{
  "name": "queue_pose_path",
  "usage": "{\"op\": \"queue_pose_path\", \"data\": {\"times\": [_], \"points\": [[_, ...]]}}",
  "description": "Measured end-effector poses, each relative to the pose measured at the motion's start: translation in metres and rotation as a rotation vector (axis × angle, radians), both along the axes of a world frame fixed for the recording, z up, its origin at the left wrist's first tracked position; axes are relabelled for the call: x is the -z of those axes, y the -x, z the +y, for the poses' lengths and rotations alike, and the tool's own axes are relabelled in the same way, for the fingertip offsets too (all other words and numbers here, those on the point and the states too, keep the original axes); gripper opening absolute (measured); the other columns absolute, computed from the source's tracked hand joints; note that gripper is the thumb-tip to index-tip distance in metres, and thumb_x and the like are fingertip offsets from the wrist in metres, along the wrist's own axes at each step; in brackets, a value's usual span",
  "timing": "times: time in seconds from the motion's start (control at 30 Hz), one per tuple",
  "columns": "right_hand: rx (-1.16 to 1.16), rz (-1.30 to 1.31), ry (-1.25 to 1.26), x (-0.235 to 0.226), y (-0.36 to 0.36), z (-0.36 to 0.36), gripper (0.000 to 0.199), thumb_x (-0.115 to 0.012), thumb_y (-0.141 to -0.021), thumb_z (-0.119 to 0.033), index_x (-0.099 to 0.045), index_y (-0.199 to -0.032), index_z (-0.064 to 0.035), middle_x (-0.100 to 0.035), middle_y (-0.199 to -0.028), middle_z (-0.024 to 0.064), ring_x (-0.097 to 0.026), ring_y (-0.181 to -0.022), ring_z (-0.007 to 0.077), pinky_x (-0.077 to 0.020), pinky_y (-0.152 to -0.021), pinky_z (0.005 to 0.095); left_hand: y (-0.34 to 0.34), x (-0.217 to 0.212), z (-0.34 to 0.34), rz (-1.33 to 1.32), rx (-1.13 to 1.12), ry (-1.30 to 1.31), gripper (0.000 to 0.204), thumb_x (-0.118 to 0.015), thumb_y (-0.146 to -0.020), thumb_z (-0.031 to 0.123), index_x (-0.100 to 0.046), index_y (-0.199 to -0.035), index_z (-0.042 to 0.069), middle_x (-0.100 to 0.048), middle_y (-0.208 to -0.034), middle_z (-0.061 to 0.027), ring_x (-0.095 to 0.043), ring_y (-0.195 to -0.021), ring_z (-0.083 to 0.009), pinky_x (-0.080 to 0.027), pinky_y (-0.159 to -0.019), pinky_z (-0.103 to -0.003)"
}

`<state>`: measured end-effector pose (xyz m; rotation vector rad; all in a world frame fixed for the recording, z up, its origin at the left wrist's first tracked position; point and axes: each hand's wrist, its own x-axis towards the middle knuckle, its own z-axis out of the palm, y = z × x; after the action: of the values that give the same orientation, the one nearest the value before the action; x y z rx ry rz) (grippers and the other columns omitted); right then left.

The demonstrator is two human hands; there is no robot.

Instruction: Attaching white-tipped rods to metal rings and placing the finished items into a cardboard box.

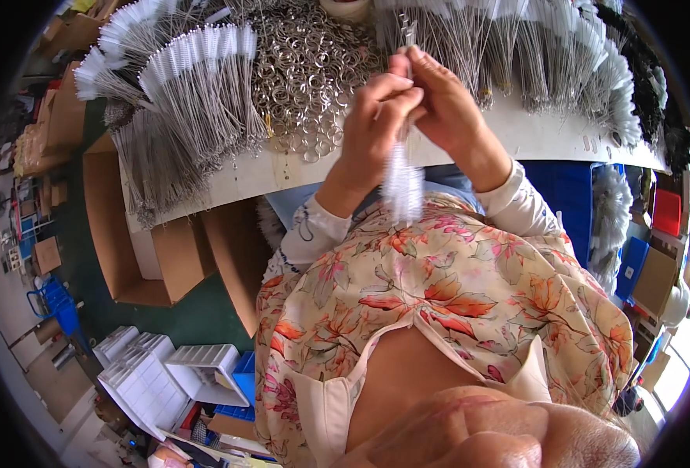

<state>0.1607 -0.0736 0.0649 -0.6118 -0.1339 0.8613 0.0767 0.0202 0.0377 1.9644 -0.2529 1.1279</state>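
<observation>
In front of my body, my left hand (378,125) closes around the thin stem of a wire bottle brush. The white bristle end of this brush (402,191) hangs below my fingers toward my lap. My right hand (452,105) pinches the stem's upper end with thumb and fingertips, right beside my left fingers. Small shiny metal pieces (408,31) stick up above the right fingertips; their exact shape is too small to tell. Just beyond my left hand lies a wide heap of silver metal rings (306,74).
Bundles of similar brushes (201,86) lie left of the rings, with more bundles (516,54) to the right on the white table (548,136). Open cardboard boxes (154,288) stand below its left edge. Blue bins (555,195) are under the right side; white crates (146,382) stand lower left.
</observation>
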Motion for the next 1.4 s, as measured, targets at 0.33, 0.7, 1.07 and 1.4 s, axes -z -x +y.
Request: {"op": "queue_pose_path", "data": {"times": [0.33, 0.7, 1.07, 1.4], "points": [[-0.348, -2.198, 1.329, 0.031, -0.015, -0.107, 0.003, -0.059, -0.075, -0.012, -0.061, -0.077, -0.0097, -0.057, -0.068, 0.0014, -0.058, -0.069, 0.0163, -0.0442, -0.059, 0.0322, 0.041, 0.043, -0.011, 0.616, 0.275, 0.191, 0.026, -0.065, -0.080, 0.010, -0.057, -0.104, 0.003, -0.061, -0.078, -0.0097, -0.062, -0.065, -0.0233, -0.050, -0.059, -0.033], [-0.783, -0.560, 0.717, -0.016, 0.000, -0.064, 0.010, -0.057, -0.083, -0.011, -0.064, -0.086, -0.0044, -0.062, -0.071, 0.0084, -0.058, -0.059, 0.0195, -0.0463, -0.055, 0.0289, 0.037, -0.015, 0.022, 0.334, 0.247, -0.194, 0.013, -0.065, -0.079, 0.006, -0.061, -0.090, 0.003, -0.064, -0.081, -0.0111, -0.063, -0.070, -0.0243, -0.050, -0.062, -0.030], [-0.188, -1.213, 0.929, 0.020, -0.014, -0.086, 0.009, -0.058, -0.083, -0.003, -0.062, -0.087, 0.0029, -0.061, -0.071, 0.0089, -0.056, -0.059, 0.0133, -0.0465, -0.057, 0.0247, -0.037, 0.019, 0.113, 0.687, -0.475, -0.425, 0.016, -0.062, -0.081, 0.019, -0.061, -0.074, 0.005, -0.062, -0.068, -0.0102, -0.061, -0.061, -0.0283, -0.049, -0.057, -0.037], [-0.089, -1.244, 0.695, -0.006, -0.010, -0.033, 0.010, -0.058, -0.085, -0.007, -0.063, -0.088, 0.0020, -0.062, -0.074, 0.0080, -0.058, -0.063, 0.0117, -0.0474, -0.059, 0.0241, -0.041, 0.023, 0.106, 0.625, -0.441, -0.453, 0.012, -0.067, -0.076, 0.019, -0.063, -0.078, 0.008, -0.061, -0.073, -0.0069, -0.060, -0.064, -0.0260, -0.048, -0.057, -0.035]]}}
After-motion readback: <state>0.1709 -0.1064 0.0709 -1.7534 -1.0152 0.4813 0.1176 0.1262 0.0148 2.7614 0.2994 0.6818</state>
